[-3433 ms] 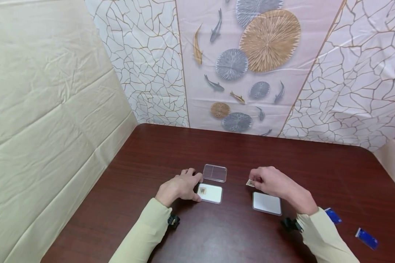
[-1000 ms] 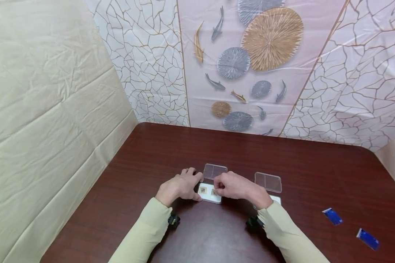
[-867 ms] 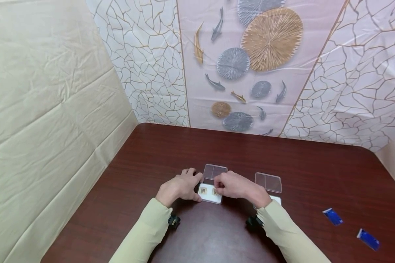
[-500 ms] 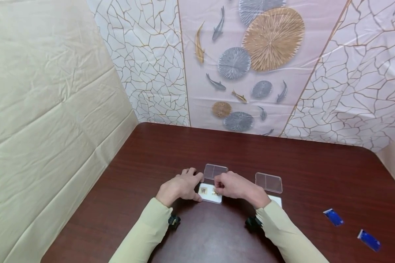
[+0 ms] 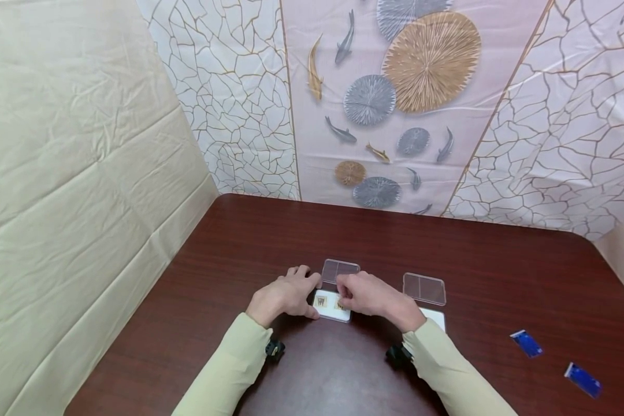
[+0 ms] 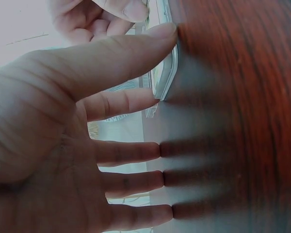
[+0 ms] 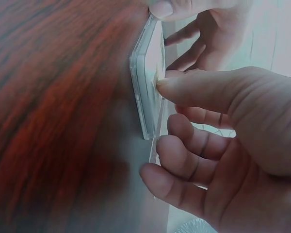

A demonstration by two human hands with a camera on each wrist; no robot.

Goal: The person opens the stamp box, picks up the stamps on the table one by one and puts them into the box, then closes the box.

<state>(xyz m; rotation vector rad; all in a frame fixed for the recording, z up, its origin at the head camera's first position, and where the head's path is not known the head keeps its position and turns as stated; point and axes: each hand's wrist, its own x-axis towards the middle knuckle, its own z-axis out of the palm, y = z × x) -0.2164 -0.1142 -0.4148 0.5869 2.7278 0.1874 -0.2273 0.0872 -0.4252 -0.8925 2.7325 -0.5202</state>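
Note:
My left hand (image 5: 286,294) steadies a flat clear plastic case (image 5: 333,314) with a white insert, its thumb at the near edge and index finger at the far edge. Its other fingertips rest on the table. On the insert's left half lies a small beige stamp-like square (image 5: 320,301) with a dark print. Over the right half, my right hand (image 5: 371,294) pinches a second such square (image 5: 339,304) between thumb and index finger, down at the insert. In the right wrist view the thumb (image 7: 184,90) meets the white surface while the other fingers curl beside the case.
A clear lid (image 5: 338,269) lies behind the case. Further right are another lid (image 5: 424,289) and another white-filled case (image 5: 435,319), partly covered by the right wrist. Two blue packets (image 5: 526,343) lie at the right of the dark brown table (image 5: 270,231).
My right hand has moved left with the second square, from beside the right case onto the left one; its fingers shift slightly there lately. The left hand keeps its place.

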